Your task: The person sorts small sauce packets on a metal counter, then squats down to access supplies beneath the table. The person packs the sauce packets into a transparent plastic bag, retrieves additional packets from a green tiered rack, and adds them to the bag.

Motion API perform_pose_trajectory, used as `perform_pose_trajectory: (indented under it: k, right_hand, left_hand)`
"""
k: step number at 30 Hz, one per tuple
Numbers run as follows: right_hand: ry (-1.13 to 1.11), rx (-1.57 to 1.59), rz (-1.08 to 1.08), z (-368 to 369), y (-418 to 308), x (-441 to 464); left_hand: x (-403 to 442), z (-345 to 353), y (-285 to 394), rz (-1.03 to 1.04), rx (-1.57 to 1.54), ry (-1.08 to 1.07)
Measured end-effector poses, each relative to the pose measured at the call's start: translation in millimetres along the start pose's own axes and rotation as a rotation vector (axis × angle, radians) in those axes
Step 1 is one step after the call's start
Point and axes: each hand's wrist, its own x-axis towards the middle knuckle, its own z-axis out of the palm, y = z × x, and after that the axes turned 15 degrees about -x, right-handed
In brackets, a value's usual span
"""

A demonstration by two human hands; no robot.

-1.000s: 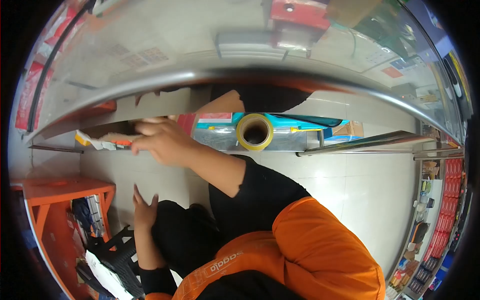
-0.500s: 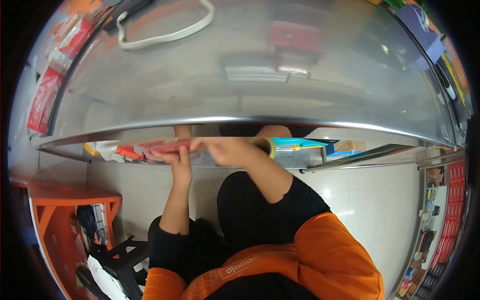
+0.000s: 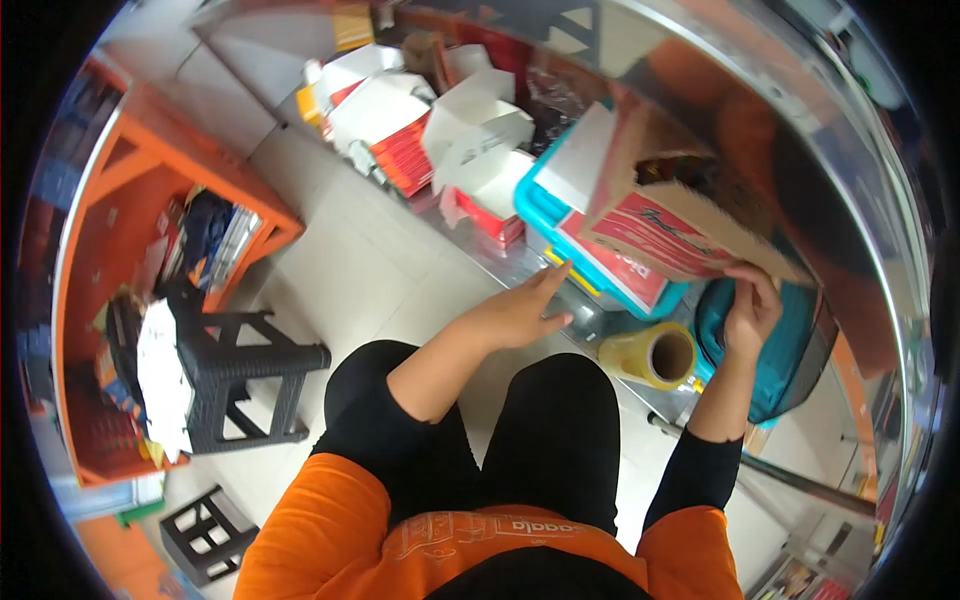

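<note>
My right hand (image 3: pixel 752 312) is at the lower right corner of an open brown cardboard box (image 3: pixel 660 235) with a red printed side, its fingers closed on the edge. The box tilts over a turquoise-lidded plastic container (image 3: pixel 540 205); what lies inside the box is dark and unclear. My left hand (image 3: pixel 522 315) holds nothing, its fingers stretched out just in front of the container. Between my hands, nearer to me, a roll of yellowish clear tape or film (image 3: pixel 625 355) shows its open core.
Several opened white and red cartons (image 3: pixel 480 150) stand on the lower shelf at left. A turquoise bag-like item (image 3: pixel 765 390) is right of the roll. The metal table's edge (image 3: pixel 760 60) curves above. A black plastic stool (image 3: pixel 245 370) and orange shelf unit (image 3: pixel 130 150) stand at left.
The view has swung down to the shelf under the table. The flat red packet is out of my hands; they have moved apart, the right one now at the cardboard box.
</note>
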Motion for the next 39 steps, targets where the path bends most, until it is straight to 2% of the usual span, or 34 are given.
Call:
perform_pose_trajectory:
  k: [2, 3, 4, 7, 8, 9, 10, 11, 13, 15, 17, 19, 22, 23, 25, 31, 35, 39]
  right_hand:
    - [0.034, -0.085, -0.265, 5.6, -11.4, 6.1]
    - [0.142, -0.112, -0.321, 17.1, -12.1, 6.9]
    - [0.226, -0.142, -0.286, 26.8, -15.4, 3.8]
    - [0.451, -0.261, -0.186, 57.1, -46.2, -25.6]
    - [0.565, -0.108, -0.106, 80.2, -41.7, -47.6]
    - [0.482, -0.186, 0.029, 90.8, -15.6, -79.9]
    - [0.329, 0.043, 0.292, 111.5, -1.3, -116.6]
    - [0.142, 0.442, 0.457, 132.3, -10.9, -142.5]
    - [-0.212, 1.074, 0.992, 148.0, -19.9, -157.3]
    - [-0.153, 1.153, 1.1, 154.2, -2.3, -141.3]
    - [-0.111, 1.199, 1.26, 153.4, -19.1, -104.0]
    - [-0.158, 1.189, 1.324, 150.0, -10.4, -88.0]
    - [-0.177, 1.202, 1.446, 143.7, -27.5, -68.1]
    - [-0.172, 1.211, 1.492, 141.7, -35.0, -63.4]
    - [-0.203, 1.205, 1.442, 141.9, -30.0, -64.1]
    - [-0.202, 1.146, 1.519, 139.0, -37.8, -67.3]
    - [-0.139, 1.328, 1.579, 124.6, -35.6, -62.7]
    - [-0.191, 1.388, 1.325, 103.6, -68.6, -49.8]
  left_hand:
    - [-23.7, -12.8, -0.8, -0.204, 0.022, -0.056]
    - [-31.5, -20.2, -2.5, -0.32, 0.052, -0.09]
    - [-37.5, -25.4, -3.6, -0.434, 0.081, -0.13]
    - [-35.5, -41.6, -3.8, -0.505, 0.1, -0.059]
    - [-33.3, -43.9, -9.5, -0.485, 0.072, -0.022]
    - [-29.4, -45.1, -16.9, -0.464, 0.043, 0.015]
    - [-25.7, -47.0, -22.3, -0.442, 0.016, 0.049]
    - [-23.0, -49.7, -25.4, -0.463, 0.021, 0.044]
    - [-21.2, -52.3, -31.5, -0.504, 0.031, 0.025]
    - [-20.9, -56.0, -36.1, -0.527, -0.011, -0.013]
    - [-18.8, -59.1, -39.9, -0.533, -0.027, -0.027]
    - [-16.5, -57.7, -47.8, -0.531, -0.027, -0.018]
    - [-12.9, -54.1, -60.2, -0.459, -0.086, 0.024]
    - [-8.3, -46.7, -73.5, -0.367, -0.08, 0.085]
    - [4.4, -31.4, -99.9, -0.185, -0.063, 0.208]
    - [24.9, -10.6, -92.9, -0.114, -0.197, 0.366]
    - [33.1, -0.3, -89.2, -0.156, -0.146, 0.314]
    - [45.5, 1.3, -66.7, -0.068, -0.203, 0.247]
